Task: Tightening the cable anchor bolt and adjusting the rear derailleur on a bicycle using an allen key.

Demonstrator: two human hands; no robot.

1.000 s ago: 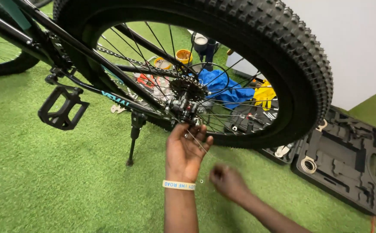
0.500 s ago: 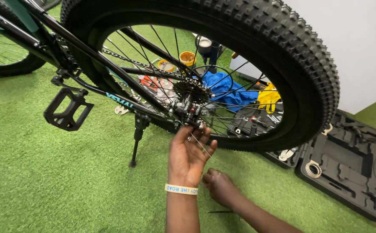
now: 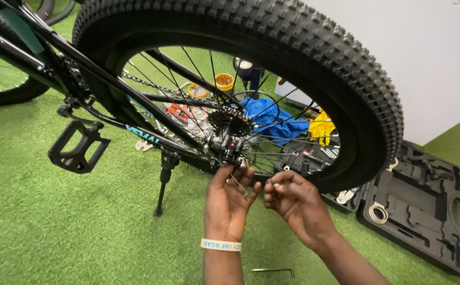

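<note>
A bicycle's rear wheel with a knobby black tyre (image 3: 303, 47) fills the top of the view. At its hub sit a cog cluster (image 3: 231, 121) and a black derailleur (image 3: 229, 151). My left hand (image 3: 229, 199), with a pale wristband, reaches up under the derailleur and pinches a thin metal cable (image 3: 239, 184) that hangs from it. Just to the right, my right hand (image 3: 292, 199) has its fingertips closed near the same cable's lower end; whether it grips the cable is unclear.
The kickstand (image 3: 163, 182) rests on green artificial turf. A black pedal (image 3: 78, 146) hangs at the left. A hex key (image 3: 273, 271) lies on the turf below my hands. An open black tool case (image 3: 419, 206) sits right. Blue cloth (image 3: 272, 119), yellow gloves and tubs lie behind the wheel.
My right hand has risen from the turf up beside my left hand at the cable. The hex key now lies alone on the ground. The view moved closer.
</note>
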